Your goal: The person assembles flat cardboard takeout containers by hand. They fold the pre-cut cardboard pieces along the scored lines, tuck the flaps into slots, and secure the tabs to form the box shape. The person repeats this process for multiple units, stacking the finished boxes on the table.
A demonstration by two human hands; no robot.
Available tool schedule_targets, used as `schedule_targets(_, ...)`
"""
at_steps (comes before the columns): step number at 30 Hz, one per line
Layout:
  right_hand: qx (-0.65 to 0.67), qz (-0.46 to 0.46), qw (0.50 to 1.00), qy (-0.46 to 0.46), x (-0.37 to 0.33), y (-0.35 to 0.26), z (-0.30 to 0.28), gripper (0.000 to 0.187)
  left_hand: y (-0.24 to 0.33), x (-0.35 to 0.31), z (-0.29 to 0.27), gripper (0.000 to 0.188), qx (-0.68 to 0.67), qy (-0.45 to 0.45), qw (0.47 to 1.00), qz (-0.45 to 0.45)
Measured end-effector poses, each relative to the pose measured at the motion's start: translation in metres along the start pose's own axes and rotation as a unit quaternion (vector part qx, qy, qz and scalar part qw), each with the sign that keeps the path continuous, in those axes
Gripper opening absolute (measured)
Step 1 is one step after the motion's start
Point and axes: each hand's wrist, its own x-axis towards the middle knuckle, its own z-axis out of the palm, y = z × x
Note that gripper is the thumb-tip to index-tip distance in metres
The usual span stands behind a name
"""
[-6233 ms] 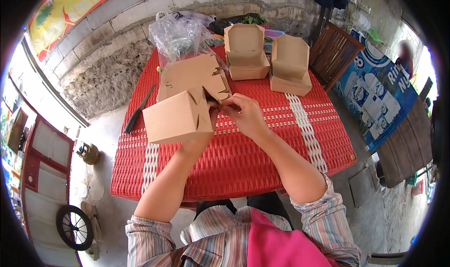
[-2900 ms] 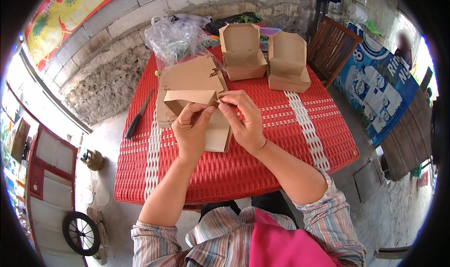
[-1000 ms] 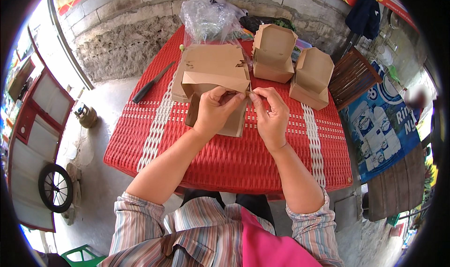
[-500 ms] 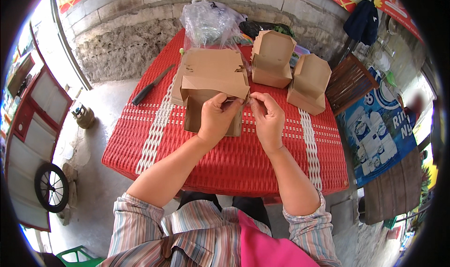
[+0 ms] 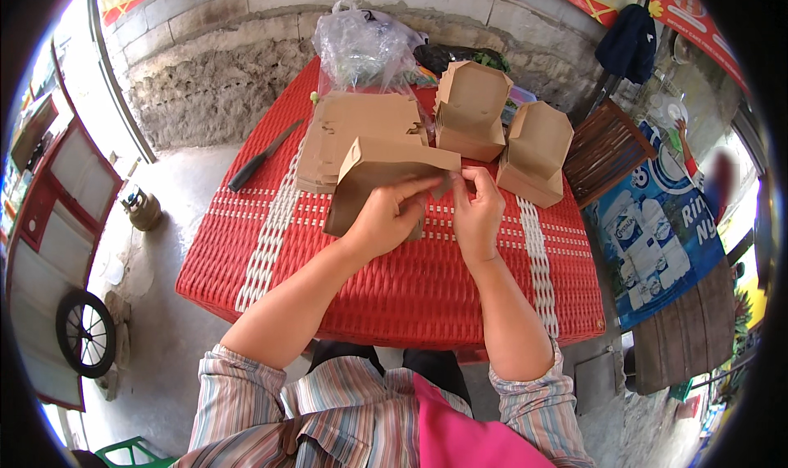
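A partly folded brown cardboard box (image 5: 400,153) is tilted on the red woven table (image 5: 394,291), its raised wall facing away from me. My left hand (image 5: 384,220) reaches across its open inside, thumb and fingers closed at the box's right corner. At that same corner, my right hand (image 5: 478,215) pinches the end of the wall between thumb and fingers. My fingers hide part of the corner flap. Just behind lies a stack of flat cardboard box blanks (image 5: 373,115).
Folded open boxes stand at the far right, one stack (image 5: 471,103) beside another (image 5: 538,144). A dark-handled knife (image 5: 261,160) lies left of the blanks. Clear plastic bags (image 5: 361,49) sit at the back against the wall. A wooden chair (image 5: 611,144) is right of the table.
The box has turned and tilted, its right corner moving right and its wall lifting clear of the blanks. Both hands have stayed at that corner, shifting slightly.
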Motion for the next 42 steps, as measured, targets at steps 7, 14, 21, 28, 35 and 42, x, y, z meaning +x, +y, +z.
schedule_targets(7,-0.059,0.051,0.997,0.024,0.009,0.007,-0.009,0.014,0.004,-0.005,-0.021,0.036,0.292,0.163,0.851,0.404)
schedule_targets(14,0.006,0.058,0.998,0.039,0.008,0.011,-0.008,0.018,-0.024,0.008,-0.014,0.058,-0.044,0.145,0.987,0.047)
schedule_targets(21,0.045,0.06,0.995,-0.062,0.004,0.007,-0.009,0.056,-0.024,0.011,-0.023,0.048,-0.061,0.11,0.989,0.079)
schedule_targets(28,-0.027,0.108,0.983,-0.144,0.005,0.004,-0.013,0.074,-0.016,0.004,-0.013,0.035,0.03,0.147,0.984,0.096)
schedule_targets(35,0.299,0.136,0.934,-0.143,0.008,-0.016,-0.018,0.053,-0.034,0.01,-0.023,0.028,-0.078,0.186,0.979,0.023)
schedule_targets(42,0.297,0.16,0.93,-0.144,0.009,-0.014,-0.014,0.05,-0.028,0.006,-0.021,0.025,-0.077,0.193,0.978,-0.022)
